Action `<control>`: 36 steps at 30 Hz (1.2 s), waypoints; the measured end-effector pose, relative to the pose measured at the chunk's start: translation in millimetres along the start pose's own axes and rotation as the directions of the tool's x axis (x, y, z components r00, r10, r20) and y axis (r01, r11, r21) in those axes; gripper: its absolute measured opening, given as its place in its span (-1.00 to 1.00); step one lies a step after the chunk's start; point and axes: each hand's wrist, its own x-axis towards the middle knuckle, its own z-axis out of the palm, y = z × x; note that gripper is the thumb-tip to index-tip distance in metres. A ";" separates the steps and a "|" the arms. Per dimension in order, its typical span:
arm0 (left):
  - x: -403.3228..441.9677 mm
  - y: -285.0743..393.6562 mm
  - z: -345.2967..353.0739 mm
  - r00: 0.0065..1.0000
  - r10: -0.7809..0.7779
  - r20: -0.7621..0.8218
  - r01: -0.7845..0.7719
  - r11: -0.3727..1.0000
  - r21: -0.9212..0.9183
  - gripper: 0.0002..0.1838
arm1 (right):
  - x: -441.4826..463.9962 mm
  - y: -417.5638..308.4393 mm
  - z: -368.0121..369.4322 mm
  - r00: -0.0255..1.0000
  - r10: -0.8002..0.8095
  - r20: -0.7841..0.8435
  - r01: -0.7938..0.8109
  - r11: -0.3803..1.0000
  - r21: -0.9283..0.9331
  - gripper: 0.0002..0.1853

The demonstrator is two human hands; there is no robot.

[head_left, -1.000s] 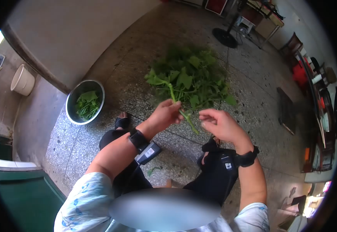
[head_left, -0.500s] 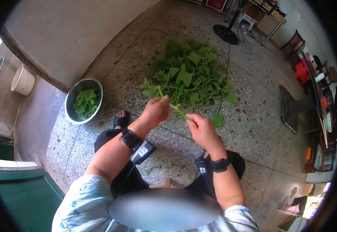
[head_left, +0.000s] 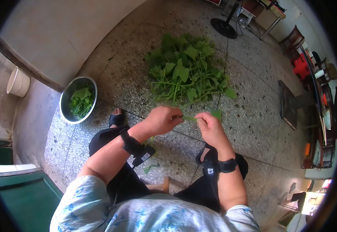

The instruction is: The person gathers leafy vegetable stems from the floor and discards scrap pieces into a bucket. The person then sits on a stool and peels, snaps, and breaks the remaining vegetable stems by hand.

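A short green stem (head_left: 189,118) stretches between my two hands, above the floor and between my knees. My left hand (head_left: 163,120) is closed round its left end, the fingers wrapped over it. My right hand (head_left: 211,128) pinches the other end between thumb and fingers. Beyond them a heap of leafy green vines (head_left: 187,69) lies on the speckled floor. One loose green leaf (head_left: 216,114) shows just behind my right hand. To the left, a metal bowl (head_left: 63,101) holds picked greens (head_left: 82,101).
A white bucket (head_left: 18,82) stands at the far left, past the wall's edge. A black round fan base (head_left: 223,28) is on the floor at the back. At the right are a dark flat board (head_left: 287,105) and shelves with red items. Leaf scraps (head_left: 150,168) lie between my feet.
My right hand has closed on the stem, after standing open beside it. Both hands have come lower, and the stem piece between them looks shorter and lies more level. The view has shifted slightly.
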 end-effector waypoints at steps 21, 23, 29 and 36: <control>18.1 3.0 33.4 0.964 -0.216 -0.156 0.203 0.975 -0.095 -0.86 | 0.7 -24.9 9.5 0.990 -0.141 0.030 0.125 0.737 -0.665 -0.94; 20.7 1.3 36.9 0.952 -0.226 -0.208 0.200 0.970 -0.141 -0.86 | 1.8 -27.9 13.5 0.991 -0.134 -0.007 0.094 0.727 -0.680 -0.94; 23.0 0.6 14.4 0.968 -0.211 -0.137 0.155 0.928 -0.339 -0.80 | 10.6 -17.6 -1.1 0.973 0.210 -0.092 -0.197 0.972 0.131 -0.83; 17.0 -9.5 -0.7 1.000 0.000 0.023 0.005 0.975 -0.220 -0.78 | 8.6 -7.7 -32.9 0.971 0.232 -0.048 -0.226 0.968 0.114 -0.83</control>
